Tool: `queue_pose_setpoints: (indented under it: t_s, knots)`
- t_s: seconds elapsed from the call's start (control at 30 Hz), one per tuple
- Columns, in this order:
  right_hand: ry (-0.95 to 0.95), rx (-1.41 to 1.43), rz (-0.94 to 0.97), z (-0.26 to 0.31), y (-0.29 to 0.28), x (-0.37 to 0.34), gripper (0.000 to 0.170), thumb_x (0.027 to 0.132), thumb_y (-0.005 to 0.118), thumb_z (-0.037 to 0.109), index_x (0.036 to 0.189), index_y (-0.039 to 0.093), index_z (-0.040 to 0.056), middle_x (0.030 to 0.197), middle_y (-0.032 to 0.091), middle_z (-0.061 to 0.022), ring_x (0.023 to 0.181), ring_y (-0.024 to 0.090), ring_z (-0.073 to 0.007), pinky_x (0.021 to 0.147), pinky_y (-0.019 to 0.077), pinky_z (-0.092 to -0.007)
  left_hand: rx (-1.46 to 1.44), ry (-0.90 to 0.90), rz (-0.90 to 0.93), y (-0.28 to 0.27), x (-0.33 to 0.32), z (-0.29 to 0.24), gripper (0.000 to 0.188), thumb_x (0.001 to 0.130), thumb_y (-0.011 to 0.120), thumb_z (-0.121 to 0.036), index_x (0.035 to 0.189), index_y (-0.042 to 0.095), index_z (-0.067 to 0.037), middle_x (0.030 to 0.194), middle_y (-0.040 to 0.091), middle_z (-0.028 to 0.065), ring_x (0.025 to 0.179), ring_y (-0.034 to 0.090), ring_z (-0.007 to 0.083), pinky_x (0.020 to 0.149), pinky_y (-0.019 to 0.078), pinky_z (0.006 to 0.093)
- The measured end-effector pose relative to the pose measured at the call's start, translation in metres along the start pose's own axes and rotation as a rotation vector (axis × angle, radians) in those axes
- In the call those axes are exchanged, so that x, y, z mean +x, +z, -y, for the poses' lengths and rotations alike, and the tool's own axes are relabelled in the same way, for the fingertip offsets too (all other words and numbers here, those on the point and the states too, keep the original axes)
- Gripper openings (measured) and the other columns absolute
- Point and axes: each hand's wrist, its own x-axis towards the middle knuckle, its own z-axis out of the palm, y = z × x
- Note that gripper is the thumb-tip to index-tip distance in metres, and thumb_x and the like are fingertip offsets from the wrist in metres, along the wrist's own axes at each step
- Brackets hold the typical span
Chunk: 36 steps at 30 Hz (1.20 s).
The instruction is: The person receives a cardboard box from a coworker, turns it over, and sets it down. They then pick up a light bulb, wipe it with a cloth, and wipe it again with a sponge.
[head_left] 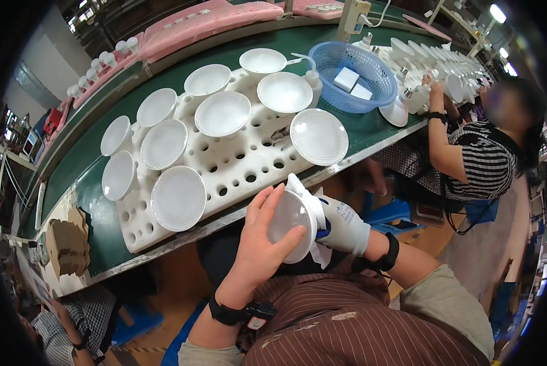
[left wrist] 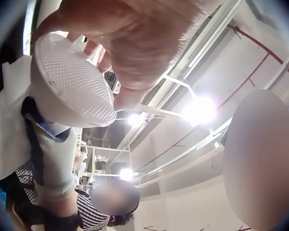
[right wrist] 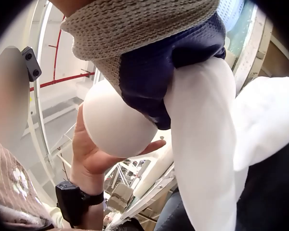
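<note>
My bare left hand (head_left: pixel 255 247) holds a reflector lamp (head_left: pixel 290 219) by its rim, thumb on one side and fingers on the other. The lamp's clear ribbed lens (left wrist: pixel 77 79) faces the left palm, while its smooth white back (right wrist: pixel 116 119) is turned to the right hand. On that back, my right hand (head_left: pixel 345 227), in a grey-white glove with dark blue coating, grips a white cloth (right wrist: pixel 202 139). The cloth's loose ends stick out above and below the lamp and partly cover it. The lamp's base is hidden by glove and cloth.
A white foam tray (head_left: pixel 249 177) full of holes carries several similar lamps (head_left: pixel 179 198) on the green bench (head_left: pixel 93 210). Behind it are a squeeze bottle (head_left: pixel 313 82) and a blue basket (head_left: pixel 353 104) with white blocks. Another person (head_left: pixel 481 152) sits at right; cardboard (head_left: pixel 68 244) lies at left.
</note>
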Motion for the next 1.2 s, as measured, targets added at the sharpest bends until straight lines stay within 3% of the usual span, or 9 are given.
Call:
queue_pose_setpoints:
  t_s: [0.23, 0.37, 0.43, 0.83, 1.1, 1.17, 1.2]
  knots:
    - [0.035, -0.165, 0.05, 0.009, -0.001, -0.002, 0.036, 0.075, 0.065, 0.027, 0.104, 0.056, 0.0067, 0.094, 0.062, -0.0174, 0.085, 0.06, -0.0358, 0.074, 0.0483, -0.0423, -0.002, -0.038, 0.069, -0.01, -0.009, -0.015, 0.077, 0.071, 0.066, -0.019, 0.14, 0.033, -0.014, 0.143, 0.028, 0.0088, 0.131, 0.031, 0.0235, 0.098, 0.0389, 0.041]
    - [0.001, -0.194, -0.009, 0.013, 0.003, -0.006, 0.033, 0.076, 0.063, 0.026, 0.102, 0.056, 0.0068, 0.093, 0.062, -0.0175, 0.084, 0.061, -0.036, 0.074, 0.0486, -0.0426, -0.032, -0.041, 0.074, -0.01, -0.014, -0.015, 0.082, 0.066, 0.063, -0.015, 0.142, 0.031, -0.014, 0.145, 0.026, 0.0085, 0.132, 0.03, 0.0238, 0.099, 0.0374, 0.0422]
    - [0.059, -0.205, 0.011, 0.016, 0.001, -0.008, 0.04, 0.068, 0.07, 0.019, 0.104, 0.058, 0.0068, 0.096, 0.061, -0.0153, 0.088, 0.059, -0.0352, 0.075, 0.0478, -0.0407, -0.038, -0.029, 0.082, -0.01, -0.015, -0.014, 0.084, 0.064, 0.061, -0.014, 0.142, 0.03, -0.014, 0.145, 0.026, 0.0086, 0.132, 0.03, 0.0241, 0.1, 0.0368, 0.0425]
    - [0.038, -0.273, 0.013, 0.019, -0.002, -0.013, 0.04, 0.068, 0.07, 0.021, 0.104, 0.059, 0.0076, 0.096, 0.061, -0.0147, 0.088, 0.06, -0.0339, 0.076, 0.049, -0.0406, -0.023, 0.029, 0.197, -0.018, -0.022, -0.018, 0.093, 0.061, 0.058, -0.01, 0.146, 0.02, -0.015, 0.147, 0.02, 0.0094, 0.136, 0.021, 0.0254, 0.104, 0.0308, 0.0437]
    - [0.053, -0.213, 0.006, 0.022, -0.008, -0.017, 0.04, 0.061, 0.071, 0.017, 0.098, 0.06, 0.0061, 0.092, 0.06, -0.0153, 0.084, 0.059, -0.0351, 0.075, 0.0481, -0.042, -0.022, 0.052, 0.214, -0.015, -0.021, -0.014, 0.092, 0.063, 0.059, -0.009, 0.146, 0.019, -0.009, 0.147, 0.02, 0.0094, 0.135, 0.023, 0.0235, 0.103, 0.032, 0.0394]
    - [0.082, -0.319, 0.053, 0.006, -0.001, -0.018, 0.036, 0.058, 0.071, 0.015, 0.091, 0.06, 0.0049, 0.09, 0.06, -0.0173, 0.082, 0.06, -0.0343, 0.075, 0.0486, -0.0409, 0.028, 0.039, 0.206, -0.014, -0.022, -0.008, 0.095, 0.061, 0.062, -0.014, 0.146, 0.019, -0.008, 0.147, 0.02, 0.0089, 0.135, 0.024, 0.0226, 0.103, 0.0328, 0.0393]
    - [0.125, -0.418, 0.147, -0.002, 0.005, -0.018, 0.035, 0.06, 0.07, 0.017, 0.09, 0.059, 0.0039, 0.088, 0.06, -0.0177, 0.08, 0.061, -0.0342, 0.073, 0.049, -0.0411, -0.078, 0.023, 0.186, -0.011, -0.022, -0.009, 0.093, 0.061, 0.061, -0.013, 0.145, 0.02, -0.006, 0.147, 0.021, 0.0125, 0.134, 0.025, 0.0254, 0.104, 0.0314, 0.0383]
